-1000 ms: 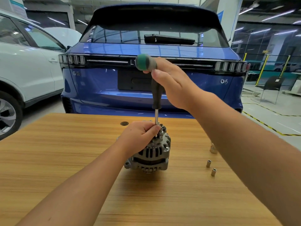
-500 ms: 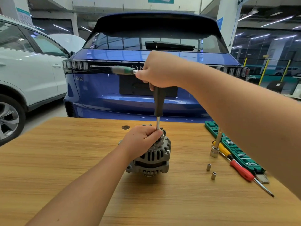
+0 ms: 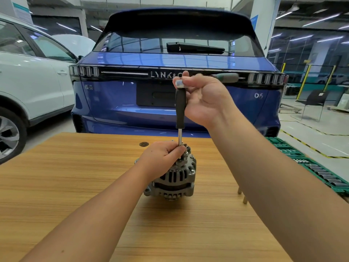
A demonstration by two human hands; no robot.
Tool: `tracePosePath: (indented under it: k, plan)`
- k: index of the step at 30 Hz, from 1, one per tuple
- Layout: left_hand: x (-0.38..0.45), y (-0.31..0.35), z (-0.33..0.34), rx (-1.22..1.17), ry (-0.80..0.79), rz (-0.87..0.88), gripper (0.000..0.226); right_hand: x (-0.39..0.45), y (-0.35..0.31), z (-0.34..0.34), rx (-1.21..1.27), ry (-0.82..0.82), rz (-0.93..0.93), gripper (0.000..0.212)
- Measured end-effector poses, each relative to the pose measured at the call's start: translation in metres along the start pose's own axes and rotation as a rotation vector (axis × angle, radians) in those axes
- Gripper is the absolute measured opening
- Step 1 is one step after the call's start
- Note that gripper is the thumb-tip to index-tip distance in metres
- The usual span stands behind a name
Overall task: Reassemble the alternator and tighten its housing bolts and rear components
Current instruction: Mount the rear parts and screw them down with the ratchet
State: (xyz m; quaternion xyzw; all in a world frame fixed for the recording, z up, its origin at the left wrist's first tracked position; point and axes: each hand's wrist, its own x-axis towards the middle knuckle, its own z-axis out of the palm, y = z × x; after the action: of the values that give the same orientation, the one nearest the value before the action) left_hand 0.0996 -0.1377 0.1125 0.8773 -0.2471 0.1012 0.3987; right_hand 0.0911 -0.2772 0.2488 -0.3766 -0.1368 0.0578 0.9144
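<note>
A grey alternator [image 3: 174,181] stands on the wooden table [image 3: 75,186], rear end up. A ratchet wrench [image 3: 180,110] with a long black extension stands upright on a fastener at its top. My left hand [image 3: 162,157] grips the base of the extension and rests on the alternator's top. My right hand [image 3: 204,99] holds the ratchet head, palm toward me, and the green-tipped handle [image 3: 226,77] points right behind my fingers. The fastener itself is hidden by my left hand.
A green socket tray [image 3: 306,165] lies along the table's right edge. Two small sockets [image 3: 242,195] peek out beside my right forearm. A dark round disc [image 3: 144,144] lies near the far edge. A blue car [image 3: 170,59] stands close behind; a white car [image 3: 28,82] is left.
The ratchet handle has swung from pointing left to pointing right. My right hand turned palm toward me. The left hand keeps its hold on the extension.
</note>
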Motion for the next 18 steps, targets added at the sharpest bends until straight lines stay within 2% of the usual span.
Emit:
tracePosePath:
  k: [2,5,7,9,10,12,13,15,17,18]
  plan:
    - [0.0,0.001,0.0,-0.006,-0.003,-0.002,0.038,-0.003,0.012,-0.004,-0.089,-0.02,-0.163,0.036]
    - [0.001,0.002,0.0,0.012,0.002,-0.006,0.036,-0.003,0.026,-0.011,-0.497,0.035,-0.572,0.034]
    - [0.0,0.001,-0.001,0.015,0.004,0.017,0.039,-0.002,0.03,-0.013,-0.873,0.013,-0.944,0.034]
    - [-0.001,0.002,-0.001,0.019,0.001,0.032,0.04,0.002,0.027,-0.011,-1.393,-0.019,-1.28,0.027]
    - [-0.001,0.002,0.0,0.018,0.002,0.031,0.04,0.002,0.025,-0.006,-1.65,-0.02,-1.303,0.022]
    - [-0.001,0.002,0.001,0.007,0.016,0.015,0.039,0.002,0.019,0.009,-2.025,-0.095,-1.065,0.019]
    - [-0.001,0.001,0.001,-0.003,0.021,0.008,0.038,0.002,0.014,0.014,-2.096,-0.182,-0.937,0.016]
    - [-0.001,0.0,0.001,-0.013,0.019,0.013,0.037,0.0,0.0,0.019,-2.062,-0.355,-0.73,0.013]
    - [-0.001,0.0,0.001,-0.002,0.013,0.018,0.037,-0.005,-0.012,0.018,-1.908,-0.433,-0.612,0.03]
    - [-0.001,0.001,0.001,0.004,0.012,0.016,0.036,-0.007,-0.016,0.017,-1.875,-0.423,-0.591,0.038]
